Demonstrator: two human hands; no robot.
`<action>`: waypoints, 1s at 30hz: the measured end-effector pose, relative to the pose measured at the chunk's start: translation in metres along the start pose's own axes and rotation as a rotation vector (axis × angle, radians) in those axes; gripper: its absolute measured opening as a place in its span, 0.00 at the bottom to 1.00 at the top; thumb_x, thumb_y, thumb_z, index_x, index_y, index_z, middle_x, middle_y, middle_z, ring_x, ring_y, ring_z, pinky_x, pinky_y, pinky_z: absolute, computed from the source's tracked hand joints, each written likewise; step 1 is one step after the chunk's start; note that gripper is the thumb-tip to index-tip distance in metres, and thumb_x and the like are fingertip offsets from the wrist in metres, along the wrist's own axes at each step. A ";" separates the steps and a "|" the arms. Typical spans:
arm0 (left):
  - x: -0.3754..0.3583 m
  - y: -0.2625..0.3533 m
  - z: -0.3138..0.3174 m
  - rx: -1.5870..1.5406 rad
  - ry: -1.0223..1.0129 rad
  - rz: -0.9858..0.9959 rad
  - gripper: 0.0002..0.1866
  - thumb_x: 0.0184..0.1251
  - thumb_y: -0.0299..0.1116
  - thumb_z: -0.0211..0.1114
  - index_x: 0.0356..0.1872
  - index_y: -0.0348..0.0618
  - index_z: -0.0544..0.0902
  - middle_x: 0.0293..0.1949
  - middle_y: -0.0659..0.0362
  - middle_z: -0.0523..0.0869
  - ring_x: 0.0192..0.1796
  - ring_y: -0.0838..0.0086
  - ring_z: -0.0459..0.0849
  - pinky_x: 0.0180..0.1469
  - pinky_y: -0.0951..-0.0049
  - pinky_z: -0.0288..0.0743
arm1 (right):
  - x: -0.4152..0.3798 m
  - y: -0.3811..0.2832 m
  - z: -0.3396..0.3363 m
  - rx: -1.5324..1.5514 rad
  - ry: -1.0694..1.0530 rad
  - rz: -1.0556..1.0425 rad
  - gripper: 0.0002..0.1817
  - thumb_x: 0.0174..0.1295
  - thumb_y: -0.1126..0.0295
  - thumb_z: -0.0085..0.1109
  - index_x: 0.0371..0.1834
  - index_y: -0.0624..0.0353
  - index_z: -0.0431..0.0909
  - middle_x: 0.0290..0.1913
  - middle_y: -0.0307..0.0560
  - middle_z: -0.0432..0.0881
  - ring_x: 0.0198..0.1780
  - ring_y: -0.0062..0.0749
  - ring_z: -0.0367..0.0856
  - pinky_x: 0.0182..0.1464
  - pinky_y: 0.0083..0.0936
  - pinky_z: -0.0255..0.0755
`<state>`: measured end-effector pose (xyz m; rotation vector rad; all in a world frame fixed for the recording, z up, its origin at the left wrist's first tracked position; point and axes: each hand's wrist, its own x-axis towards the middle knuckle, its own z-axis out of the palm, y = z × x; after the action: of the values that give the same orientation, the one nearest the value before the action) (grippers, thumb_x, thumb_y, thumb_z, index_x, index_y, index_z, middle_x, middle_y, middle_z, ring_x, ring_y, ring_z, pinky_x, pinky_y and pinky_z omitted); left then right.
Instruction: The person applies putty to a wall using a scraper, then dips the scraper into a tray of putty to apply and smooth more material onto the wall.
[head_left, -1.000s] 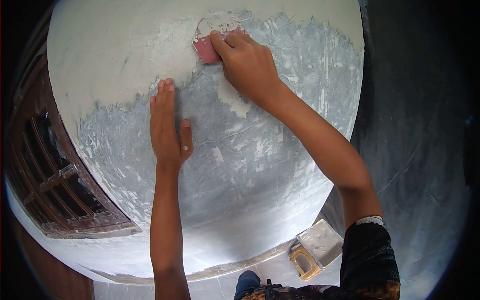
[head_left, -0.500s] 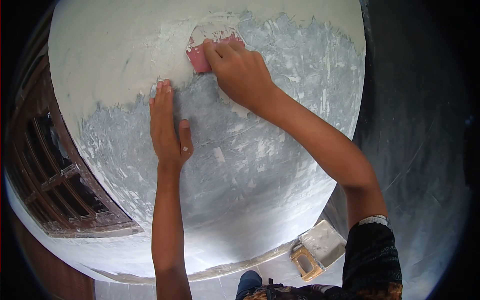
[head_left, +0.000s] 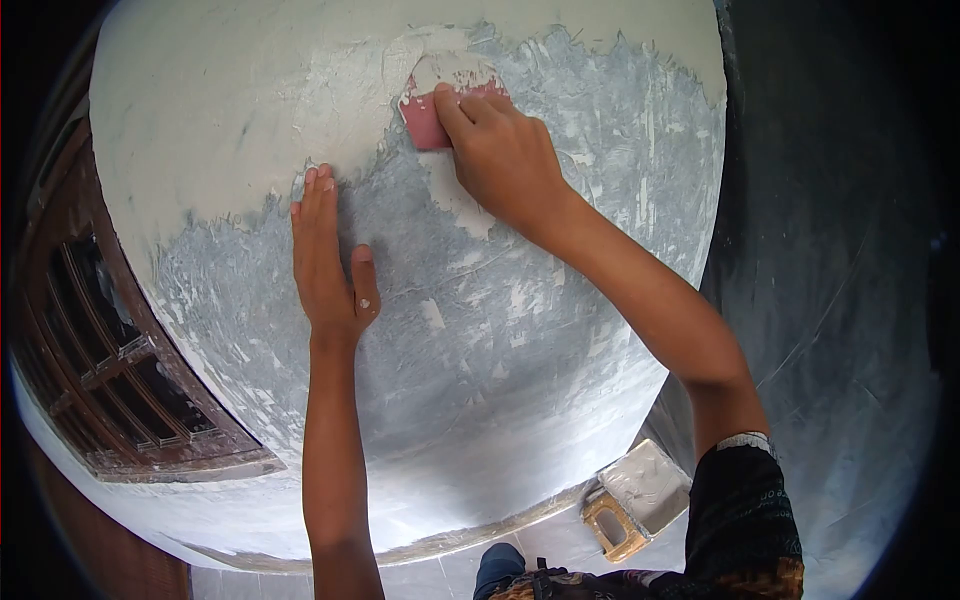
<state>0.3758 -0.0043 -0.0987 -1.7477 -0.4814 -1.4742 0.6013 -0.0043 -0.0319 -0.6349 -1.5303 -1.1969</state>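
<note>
My right hand (head_left: 510,165) grips a pink flat scraper (head_left: 427,122) with pale putty smeared along its upper part. The scraper lies against the wall (head_left: 420,260), at the border between the cream coat above and the bare grey surface below. Lower and to the left, my left hand (head_left: 328,255) rests on the wall with fingers stretched upward and thumb apart, holding nothing. A patch of pale putty shows on the grey just below the scraper. The scraper's lower right part is hidden behind my right hand.
A brown wooden window frame with bars (head_left: 120,365) stands at the left. On the tiled floor (head_left: 435,578) at the lower right is a putty-smeared tray (head_left: 655,480), with a yellowish handled tool (head_left: 612,528) beside it. A dark wall (head_left: 830,300) is at the right.
My right hand and the scraper have moved slightly right along the wall. More pale putty shows below the scraper. My left hand stays flat on the wall.
</note>
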 end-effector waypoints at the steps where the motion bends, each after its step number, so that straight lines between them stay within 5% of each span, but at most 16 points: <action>1: 0.000 0.001 0.000 -0.003 0.000 0.000 0.30 0.80 0.43 0.45 0.73 0.31 0.66 0.74 0.43 0.71 0.78 0.49 0.64 0.79 0.45 0.50 | -0.017 -0.016 -0.006 -0.003 -0.087 0.016 0.25 0.52 0.79 0.65 0.57 0.66 0.80 0.35 0.45 0.81 0.36 0.39 0.84 0.28 0.31 0.79; 6: 0.000 0.003 0.000 0.004 -0.012 -0.005 0.30 0.80 0.43 0.45 0.73 0.30 0.66 0.73 0.42 0.71 0.78 0.48 0.65 0.79 0.45 0.50 | -0.015 -0.035 -0.031 0.197 -0.024 -0.059 0.24 0.53 0.80 0.60 0.57 0.69 0.79 0.34 0.46 0.80 0.38 0.35 0.85 0.24 0.27 0.77; 10: -0.001 0.002 0.000 0.020 -0.010 -0.019 0.30 0.80 0.42 0.45 0.73 0.30 0.66 0.73 0.42 0.71 0.78 0.48 0.64 0.78 0.45 0.50 | 0.028 0.006 -0.006 0.048 0.127 -0.021 0.23 0.52 0.79 0.61 0.54 0.69 0.79 0.34 0.46 0.81 0.38 0.36 0.85 0.24 0.31 0.77; 15: -0.001 0.001 0.000 0.002 -0.026 -0.010 0.31 0.83 0.46 0.40 0.75 0.32 0.64 0.74 0.43 0.69 0.79 0.48 0.62 0.79 0.45 0.48 | -0.027 -0.040 -0.010 0.050 -0.121 -0.033 0.24 0.51 0.80 0.61 0.55 0.72 0.78 0.33 0.48 0.81 0.36 0.38 0.84 0.24 0.31 0.78; 19: 0.000 0.002 -0.001 0.004 -0.034 -0.002 0.31 0.82 0.45 0.41 0.75 0.32 0.64 0.74 0.43 0.69 0.79 0.48 0.62 0.79 0.45 0.48 | -0.024 -0.047 -0.027 0.260 -0.119 0.012 0.25 0.52 0.80 0.64 0.57 0.67 0.78 0.35 0.46 0.80 0.40 0.41 0.84 0.32 0.33 0.80; 24: -0.002 0.001 0.001 0.015 -0.027 -0.007 0.29 0.77 0.39 0.48 0.72 0.29 0.67 0.73 0.42 0.71 0.78 0.48 0.65 0.78 0.45 0.50 | 0.031 0.009 0.004 -0.022 0.163 -0.043 0.26 0.52 0.78 0.62 0.58 0.71 0.78 0.33 0.45 0.80 0.36 0.29 0.83 0.24 0.26 0.76; 30: -0.002 0.002 0.001 -0.004 -0.010 -0.010 0.29 0.78 0.40 0.47 0.72 0.30 0.67 0.73 0.42 0.71 0.78 0.48 0.64 0.78 0.45 0.50 | -0.038 -0.050 -0.018 0.082 -0.091 -0.089 0.26 0.52 0.76 0.64 0.58 0.69 0.79 0.34 0.43 0.79 0.36 0.28 0.82 0.22 0.22 0.74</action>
<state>0.3772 -0.0047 -0.1012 -1.7587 -0.4934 -1.4750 0.5776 -0.0318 -0.0856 -0.5789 -1.6903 -1.1785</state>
